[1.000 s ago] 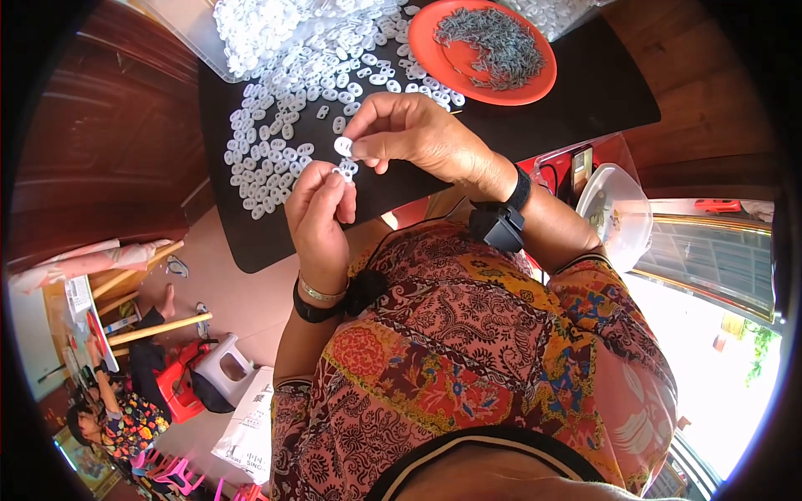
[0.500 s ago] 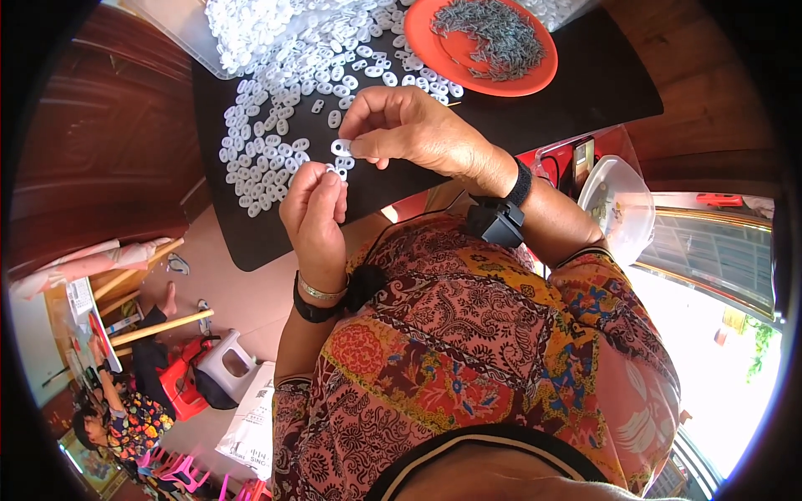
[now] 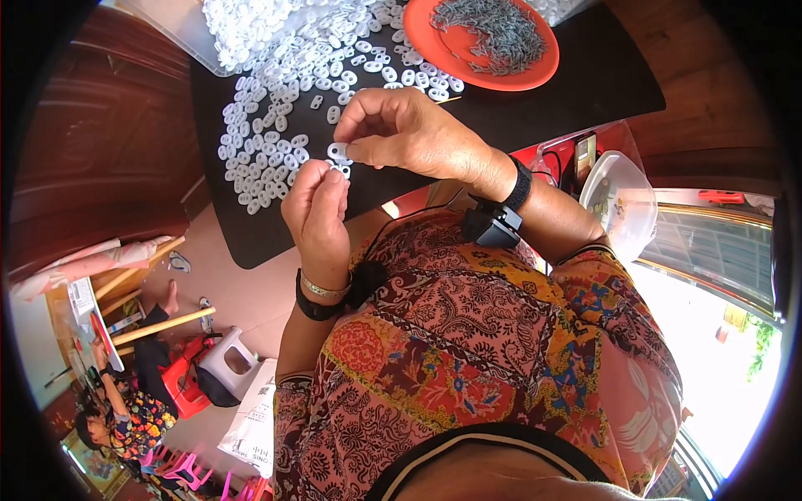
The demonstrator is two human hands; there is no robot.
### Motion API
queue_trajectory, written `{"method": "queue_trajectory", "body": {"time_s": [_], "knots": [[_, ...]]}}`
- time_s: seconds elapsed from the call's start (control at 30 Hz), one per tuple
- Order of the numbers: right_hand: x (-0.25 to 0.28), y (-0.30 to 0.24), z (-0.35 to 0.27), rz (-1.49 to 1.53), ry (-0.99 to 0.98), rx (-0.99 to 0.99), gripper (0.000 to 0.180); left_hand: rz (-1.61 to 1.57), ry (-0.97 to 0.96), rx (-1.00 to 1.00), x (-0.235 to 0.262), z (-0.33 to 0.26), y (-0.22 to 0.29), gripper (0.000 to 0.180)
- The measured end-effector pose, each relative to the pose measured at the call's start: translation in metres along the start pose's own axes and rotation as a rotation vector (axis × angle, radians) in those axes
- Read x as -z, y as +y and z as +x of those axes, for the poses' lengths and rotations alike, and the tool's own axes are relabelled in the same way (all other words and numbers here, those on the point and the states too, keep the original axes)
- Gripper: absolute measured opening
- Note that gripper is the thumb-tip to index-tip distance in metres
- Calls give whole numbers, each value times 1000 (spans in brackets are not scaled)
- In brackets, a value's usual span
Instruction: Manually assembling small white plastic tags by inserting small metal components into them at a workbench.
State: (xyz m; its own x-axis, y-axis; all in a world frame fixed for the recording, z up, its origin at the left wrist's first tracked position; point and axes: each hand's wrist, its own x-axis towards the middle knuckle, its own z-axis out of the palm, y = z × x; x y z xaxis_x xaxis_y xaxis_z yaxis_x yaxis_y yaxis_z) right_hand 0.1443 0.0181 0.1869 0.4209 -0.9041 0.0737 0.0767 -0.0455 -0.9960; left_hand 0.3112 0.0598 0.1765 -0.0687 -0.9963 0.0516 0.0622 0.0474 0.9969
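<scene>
Between thumb and fingers, my right hand (image 3: 409, 134) pinches a small white oval plastic piece with holes (image 3: 338, 153). Just below it, my left hand (image 3: 317, 204) is closed on another white plastic piece (image 3: 341, 170), mostly covered by the fingertips. The two pieces are close together; I cannot tell whether they are joined. Many loose white pieces (image 3: 266, 163) of the same kind lie spread on the dark table (image 3: 576, 100) left of and beyond my hands. An orange-red plate (image 3: 422, 37) holds a heap of small grey metal pins or screws (image 3: 501, 37).
A clear tub (image 3: 180, 37) heaped with white pieces stands at the far left. A thin stick (image 3: 449, 100) lies near the plate. Right of the table are a translucent bowl (image 3: 639, 200) and a phone (image 3: 583, 159). Another person (image 3: 138, 426) sits at lower left, near a grey stool (image 3: 230, 367).
My right hand has shifted slightly left, and the piece in it sits closer to the one in my left hand. Both hands keep their pinch.
</scene>
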Motion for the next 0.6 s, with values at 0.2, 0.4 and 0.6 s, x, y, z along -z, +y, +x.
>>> {"method": "queue_trajectory", "body": {"time_s": [0.2,0.4,0.6], "knots": [[-3,2,-1,-43,2,33,12,8,3,-1,-2,1,1,18],[-4,5,-3,-59,-15,22,13,30,-10,-36,-1,1,-1,19],[-11,8,-9,-14,15,77,18,-46,34,12,-4,4,-2,19]]}}
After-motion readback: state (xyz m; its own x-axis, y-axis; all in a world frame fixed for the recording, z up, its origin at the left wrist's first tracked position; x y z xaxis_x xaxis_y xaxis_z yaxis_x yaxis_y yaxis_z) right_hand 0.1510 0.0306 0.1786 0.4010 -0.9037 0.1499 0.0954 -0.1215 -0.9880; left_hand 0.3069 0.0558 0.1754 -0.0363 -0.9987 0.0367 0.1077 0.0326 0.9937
